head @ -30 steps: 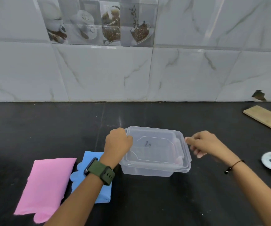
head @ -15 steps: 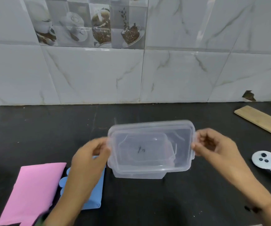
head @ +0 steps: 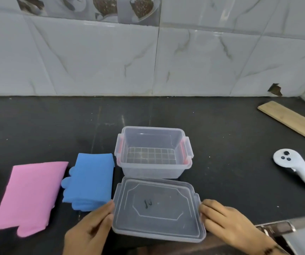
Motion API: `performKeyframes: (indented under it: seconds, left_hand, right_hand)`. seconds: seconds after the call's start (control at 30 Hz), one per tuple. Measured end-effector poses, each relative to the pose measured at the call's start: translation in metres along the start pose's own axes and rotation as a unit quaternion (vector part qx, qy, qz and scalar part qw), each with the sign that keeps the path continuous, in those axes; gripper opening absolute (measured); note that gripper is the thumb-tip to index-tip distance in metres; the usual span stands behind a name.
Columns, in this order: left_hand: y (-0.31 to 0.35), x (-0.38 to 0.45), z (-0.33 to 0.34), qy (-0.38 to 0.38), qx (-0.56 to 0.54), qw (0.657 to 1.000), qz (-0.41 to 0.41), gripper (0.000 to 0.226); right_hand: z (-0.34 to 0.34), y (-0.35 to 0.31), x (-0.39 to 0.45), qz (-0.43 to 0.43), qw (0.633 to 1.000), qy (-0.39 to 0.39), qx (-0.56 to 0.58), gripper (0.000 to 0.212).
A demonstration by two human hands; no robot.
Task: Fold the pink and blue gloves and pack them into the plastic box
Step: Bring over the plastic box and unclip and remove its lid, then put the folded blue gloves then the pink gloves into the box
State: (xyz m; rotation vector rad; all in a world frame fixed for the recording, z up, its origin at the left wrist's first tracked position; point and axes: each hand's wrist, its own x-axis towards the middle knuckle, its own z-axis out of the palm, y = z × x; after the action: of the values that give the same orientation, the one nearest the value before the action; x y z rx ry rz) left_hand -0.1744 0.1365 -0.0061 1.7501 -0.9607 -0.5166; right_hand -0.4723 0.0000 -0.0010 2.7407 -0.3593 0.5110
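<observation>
We've got the lid (head: 158, 208) between both hands: left hand (head: 91, 230) pinching its left edge, right hand (head: 227, 223) gripping the right. The plastic box (head: 153, 153) sits uncovered just behind it. Blue glove (head: 91, 181) and pink glove (head: 30, 196) lie folded to its left, soft, light, likely floppy, so we'd pinch them across the folded stack.

A dark countertop (head: 230, 144) runs under a marble-tiled wall (head: 194, 61). Well off to the right of the fingers lies a white controller (head: 295, 167), and farther back a wooden board (head: 291, 120) lies flat near the wall.
</observation>
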Motion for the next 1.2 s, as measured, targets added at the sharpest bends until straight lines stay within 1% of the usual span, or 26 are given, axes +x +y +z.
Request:
performKeyframes:
  seconds: [0.03, 0.07, 0.1, 0.17, 0.27, 0.37, 0.43, 0.53, 0.6, 0.73, 0.83, 0.9, 0.93, 0.97, 1.0, 1.03, 1.07, 1.1, 1.13, 1.17, 1.2]
  left_hand:
    - [0.003, 0.000, -0.001, -0.027, 0.022, 0.999, 0.015, 0.029]
    - [0.004, 0.001, 0.001, -0.054, 0.063, 0.995, 0.048, 0.029]
    - [0.001, 0.004, 0.006, -0.042, 0.120, 0.987, 0.093, 0.029]
    - [0.004, 0.002, 0.012, -0.037, 0.196, 0.969, 0.143, 0.033]
    - [-0.002, 0.002, 0.016, -0.038, 0.248, 0.955, 0.159, 0.032]
    - [-0.007, -0.004, 0.016, -0.061, 0.258, 0.950, 0.165, 0.028]
    - [-0.010, -0.006, 0.015, -0.072, 0.271, 0.943, 0.177, 0.024]
    - [-0.014, -0.007, 0.014, -0.066, 0.279, 0.937, 0.198, 0.018]
    - [-0.017, -0.008, 0.014, -0.061, 0.276, 0.938, 0.202, 0.017]
    - [-0.014, -0.009, 0.011, -0.063, 0.268, 0.942, 0.192, 0.020]
    - [-0.003, -0.002, 0.002, -0.049, 0.247, 0.950, 0.184, 0.018]
    - [0.007, 0.010, -0.009, -0.019, 0.235, 0.955, 0.180, 0.014]
    - [0.013, 0.017, -0.014, -0.006, 0.227, 0.960, 0.165, 0.015]
    - [0.019, 0.026, -0.020, 0.004, 0.219, 0.965, 0.144, 0.016]
    - [0.024, 0.036, -0.025, 0.006, 0.217, 0.968, 0.125, 0.017]
    - [0.028, 0.048, -0.030, -0.001, 0.227, 0.967, 0.114, 0.020]
    - [0.032, 0.061, -0.035, -0.017, 0.248, 0.962, 0.117, 0.022]
    - [0.035, 0.075, -0.040, -0.042, 0.270, 0.954, 0.127, 0.023]
    - [0.037, 0.090, -0.045, -0.069, 0.290, 0.944, 0.139, 0.023]
    - [0.040, 0.107, -0.048, -0.099, 0.307, 0.934, 0.155, 0.024]
    - [0.041, 0.124, -0.050, -0.130, 0.320, 0.923, 0.171, 0.025]
  right_hand:
    - [0.003, 0.002, -0.002, -0.005, 1.000, -0.008, 0.001, 0.029]
    - [0.010, 0.003, -0.006, -0.002, 1.000, -0.018, 0.001, 0.031]
    - [0.015, 0.005, -0.008, -0.002, 1.000, -0.019, -0.014, 0.032]
    - [0.018, 0.005, -0.009, -0.007, 0.999, -0.038, -0.019, 0.036]
    - [0.014, 0.007, -0.005, -0.011, 0.998, -0.061, -0.024, 0.045]
    - [0.014, 0.005, -0.003, -0.013, 0.998, -0.064, -0.019, 0.046]
    - [0.016, 0.003, -0.005, -0.010, 0.997, -0.068, -0.020, 0.043]
    - [0.016, -0.003, -0.004, 0.007, 0.997, -0.076, -0.016, 0.026]
    - [0.015, -0.005, -0.004, 0.012, 0.997, -0.076, -0.016, 0.020]
    - [0.009, -0.006, 0.001, 0.019, 0.997, -0.077, -0.018, 0.023]
    - [-0.003, -0.008, 0.019, 0.076, 0.996, -0.035, 0.007, 0.025]
    - [-0.011, -0.018, 0.043, 0.141, 0.987, 0.015, 0.069, 0.026]
    - [-0.014, -0.026, 0.059, 0.183, 0.974, 0.040, 0.125, 0.025]
    - [-0.016, -0.037, 0.076, 0.231, 0.950, 0.060, 0.202, 0.021]
    - [-0.018, -0.047, 0.095, 0.284, 0.910, 0.064, 0.294, 0.017]
    - [-0.018, -0.056, 0.113, 0.335, 0.857, 0.053, 0.389, 0.015]
    - [-0.017, -0.064, 0.132, 0.379, 0.792, 0.032, 0.477, 0.016]
    - [-0.015, -0.070, 0.150, 0.417, 0.718, 0.005, 0.557, 0.016]
    - [-0.013, -0.075, 0.166, 0.447, 0.629, -0.016, 0.635, 0.017]
    - [-0.010, -0.080, 0.180, 0.472, 0.519, -0.024, 0.712, 0.018]
    - [-0.009, -0.085, 0.192, 0.491, 0.395, -0.021, 0.776, 0.017]
